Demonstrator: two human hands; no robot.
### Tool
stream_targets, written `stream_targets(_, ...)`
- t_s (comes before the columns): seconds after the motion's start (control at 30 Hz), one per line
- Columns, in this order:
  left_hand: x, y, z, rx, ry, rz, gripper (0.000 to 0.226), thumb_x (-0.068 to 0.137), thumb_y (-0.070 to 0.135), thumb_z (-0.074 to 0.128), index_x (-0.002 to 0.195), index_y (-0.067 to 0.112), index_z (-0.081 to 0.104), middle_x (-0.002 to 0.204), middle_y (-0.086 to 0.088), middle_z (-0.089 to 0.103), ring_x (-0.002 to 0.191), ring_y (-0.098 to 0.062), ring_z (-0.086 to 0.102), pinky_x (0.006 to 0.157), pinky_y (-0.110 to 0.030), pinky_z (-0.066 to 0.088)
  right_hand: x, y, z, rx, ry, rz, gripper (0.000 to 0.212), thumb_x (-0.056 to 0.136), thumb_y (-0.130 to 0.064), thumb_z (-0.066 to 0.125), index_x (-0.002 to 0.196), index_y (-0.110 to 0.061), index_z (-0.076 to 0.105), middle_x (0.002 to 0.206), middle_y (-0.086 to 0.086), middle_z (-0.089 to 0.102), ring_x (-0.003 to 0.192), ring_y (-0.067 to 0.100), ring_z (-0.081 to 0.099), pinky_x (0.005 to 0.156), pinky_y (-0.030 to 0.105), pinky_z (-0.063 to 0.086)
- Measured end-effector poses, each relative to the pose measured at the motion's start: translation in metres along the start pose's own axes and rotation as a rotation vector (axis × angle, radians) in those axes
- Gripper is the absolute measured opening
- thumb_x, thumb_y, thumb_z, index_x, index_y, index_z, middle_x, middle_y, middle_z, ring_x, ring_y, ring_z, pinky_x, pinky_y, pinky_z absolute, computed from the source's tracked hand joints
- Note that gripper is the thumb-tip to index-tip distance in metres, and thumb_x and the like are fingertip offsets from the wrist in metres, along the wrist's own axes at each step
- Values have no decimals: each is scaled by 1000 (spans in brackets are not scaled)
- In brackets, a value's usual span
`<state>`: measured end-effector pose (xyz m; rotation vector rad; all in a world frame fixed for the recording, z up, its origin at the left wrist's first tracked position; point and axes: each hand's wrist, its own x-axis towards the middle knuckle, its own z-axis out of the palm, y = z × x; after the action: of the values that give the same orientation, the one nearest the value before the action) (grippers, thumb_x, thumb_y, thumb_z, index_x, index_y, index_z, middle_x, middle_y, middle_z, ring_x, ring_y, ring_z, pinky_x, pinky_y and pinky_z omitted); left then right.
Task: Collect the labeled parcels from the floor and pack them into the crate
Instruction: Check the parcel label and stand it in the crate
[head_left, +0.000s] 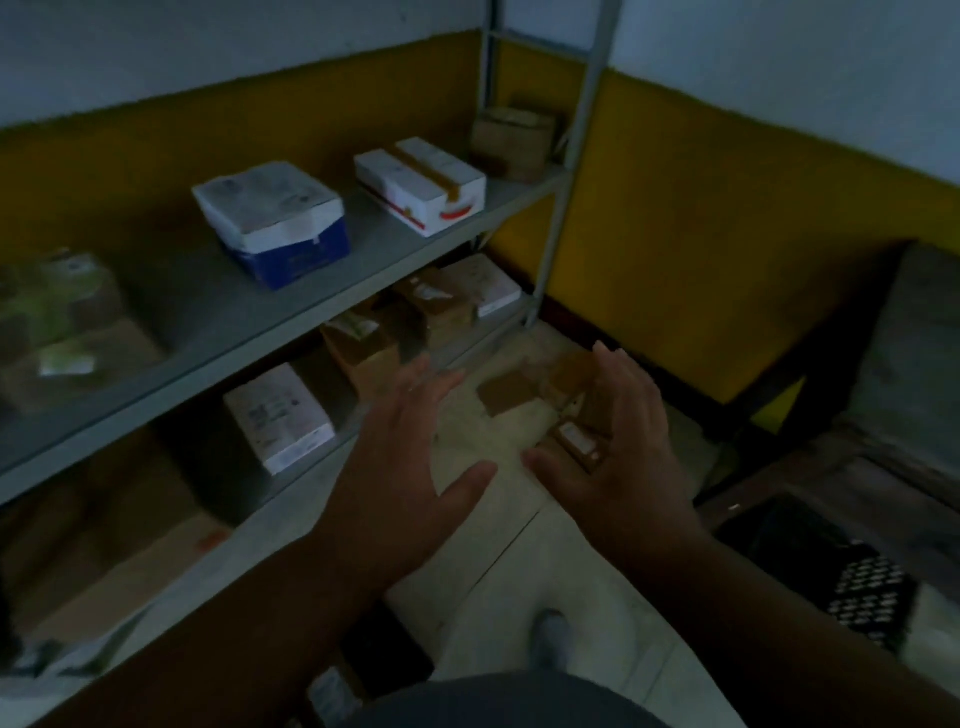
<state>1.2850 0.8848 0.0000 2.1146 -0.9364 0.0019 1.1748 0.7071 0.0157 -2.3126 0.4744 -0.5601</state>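
Dim room, blurred frame. Grey metal shelving (291, 312) fills the left half, carrying assorted boxes that are not the targets here. A dark crate (810, 551) sits at the right edge, lower middle. Pale floor (498, 571) runs up the centre; on it, centre right, lie small brown parcels (506, 396), one with a pale label (575, 435) showing by the right fingers. Left hand (410, 457) is spread, empty, above the floor. Right hand (623, 447) is likewise spread over the parcels; contact cannot be told, nothing visibly gripped. Judgement: small cardboard, probably light and stiff, slightly crushable; best pinched across the short sides, label up.
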Motion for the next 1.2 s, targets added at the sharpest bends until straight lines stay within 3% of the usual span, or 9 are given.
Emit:
stream_targets(0.1,53,16,41,-52,-15,27,83,74,54,68,144,46,23,153,13,21,140,-19,32,105,-46,40,41,38,-35,-34,14,45,101,69,-60,72,143,-62,3,161,-17,6,135,-10,12,95,11,25)
stream_targets(0.2,105,26,84,-60,-41,27,83,74,58,65,144,46,23,153,16,21,141,-15,29,106,-43,37,85,80,-68,-55,-6,68,105,70,-55,77,139,-67,-1,161,-19,5,142,1,16,101,28,32)
stream_targets(0.4,189,17,141,-38,-35,6,85,72,54,69,144,36,28,146,5,32,132,-17,39,98,-35,42,163,150,-76,-64,-21,127,106,69,-59,73,150,-49,4,161,-10,12,144,6,20,104,32,31)
stream_targets(0.6,258,-37,169,-61,-138,0,83,72,55,65,143,35,28,142,9,33,132,-18,39,101,-39,42,219,184,-28,56,-31,242,103,71,-54,75,149,-48,9,160,-10,16,144,11,25,105,35,35)
stream_targets(0.67,297,-60,185,-85,-172,-5,82,72,55,66,143,34,29,138,9,35,126,-9,38,98,-31,40,247,194,-13,71,-39,279,101,71,-56,74,149,-50,10,159,-13,17,141,7,26,103,33,36)
stream_targets(0.8,396,-114,212,-72,-334,5,88,76,38,80,147,29,29,146,0,39,127,-2,32,101,-32,40,324,215,14,80,44,410,102,72,-51,78,149,-49,11,154,-15,26,131,0,35,98,29,42)
stream_targets(0.97,498,-179,235,31,-389,130,84,72,28,84,141,21,37,133,-9,51,114,-4,40,84,-22,34,405,254,70,115,164,586,97,75,-42,81,149,-43,19,151,-15,32,128,-1,37,96,27,41)
stream_targets(1.1,534,-245,298,-1,-450,38,80,73,29,81,140,23,37,134,-6,50,116,-11,48,83,-21,39,443,319,135,182,116,722,89,76,-40,80,147,-41,27,151,-12,35,130,4,39,104,40,44)
stream_targets(1.2,545,-305,368,-44,-523,-70,81,76,41,72,145,25,33,143,-2,44,125,-12,45,92,-27,44,463,390,199,239,82,820,90,75,-40,81,148,-40,29,152,-9,36,128,9,45,98,35,48)
